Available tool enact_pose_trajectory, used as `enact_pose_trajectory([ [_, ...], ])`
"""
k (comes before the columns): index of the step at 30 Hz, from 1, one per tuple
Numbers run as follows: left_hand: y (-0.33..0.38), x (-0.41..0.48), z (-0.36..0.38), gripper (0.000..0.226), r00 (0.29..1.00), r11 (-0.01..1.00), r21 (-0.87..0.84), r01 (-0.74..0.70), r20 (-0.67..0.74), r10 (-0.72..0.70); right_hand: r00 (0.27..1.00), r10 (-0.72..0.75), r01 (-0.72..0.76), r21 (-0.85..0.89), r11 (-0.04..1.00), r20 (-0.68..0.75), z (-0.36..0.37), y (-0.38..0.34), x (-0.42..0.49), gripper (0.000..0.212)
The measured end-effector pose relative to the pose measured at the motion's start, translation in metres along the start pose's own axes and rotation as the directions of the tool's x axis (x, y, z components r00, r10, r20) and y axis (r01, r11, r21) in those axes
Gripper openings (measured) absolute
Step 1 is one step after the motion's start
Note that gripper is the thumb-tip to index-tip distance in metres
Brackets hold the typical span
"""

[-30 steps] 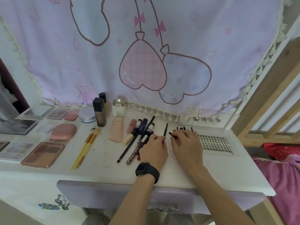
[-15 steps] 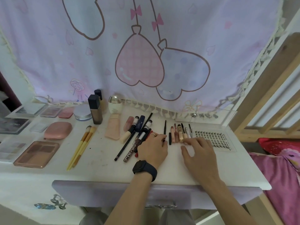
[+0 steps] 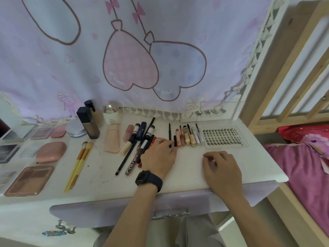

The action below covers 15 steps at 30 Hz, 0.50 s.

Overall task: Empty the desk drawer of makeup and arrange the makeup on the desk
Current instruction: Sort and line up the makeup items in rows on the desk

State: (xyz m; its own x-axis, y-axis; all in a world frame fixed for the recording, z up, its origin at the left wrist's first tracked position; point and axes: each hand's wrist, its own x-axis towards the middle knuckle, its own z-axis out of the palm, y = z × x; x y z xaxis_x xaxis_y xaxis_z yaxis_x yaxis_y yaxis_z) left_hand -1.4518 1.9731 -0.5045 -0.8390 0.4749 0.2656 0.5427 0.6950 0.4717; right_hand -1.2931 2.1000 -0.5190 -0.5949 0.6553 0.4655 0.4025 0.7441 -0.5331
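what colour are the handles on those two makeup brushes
Yellow, on the two brushes left of centre; the head view shows them.

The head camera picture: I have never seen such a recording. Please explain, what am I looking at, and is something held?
There is no machine. A person wears a camera on the head, looking down at their own two hands over a white desk. The left hand, with a smartwatch, touches a thin dark pencil with its fingers. The right hand hovers empty. Makeup lies in rows: brushes, palettes, tubes and a lash tray. Nothing seems lifted.
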Motion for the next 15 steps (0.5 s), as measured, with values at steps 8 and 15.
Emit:
enact_pose_trajectory([
  [8,0.0026,0.0013,-0.0002,0.031,0.999,0.999,-0.012,-0.049,0.0,0.049,1.0,-0.013,0.013,0.002,1.0,-0.013,0.0015,0.0027,0.0002,0.008],
  [15,0.0049,0.0004,-0.0038,0.028,0.998,0.999,-0.015,-0.051,0.035,0.051,1.0,-0.001,0.001,0.011,1.0,-0.025,0.0028,0.0028,-0.0006,0.008],
])
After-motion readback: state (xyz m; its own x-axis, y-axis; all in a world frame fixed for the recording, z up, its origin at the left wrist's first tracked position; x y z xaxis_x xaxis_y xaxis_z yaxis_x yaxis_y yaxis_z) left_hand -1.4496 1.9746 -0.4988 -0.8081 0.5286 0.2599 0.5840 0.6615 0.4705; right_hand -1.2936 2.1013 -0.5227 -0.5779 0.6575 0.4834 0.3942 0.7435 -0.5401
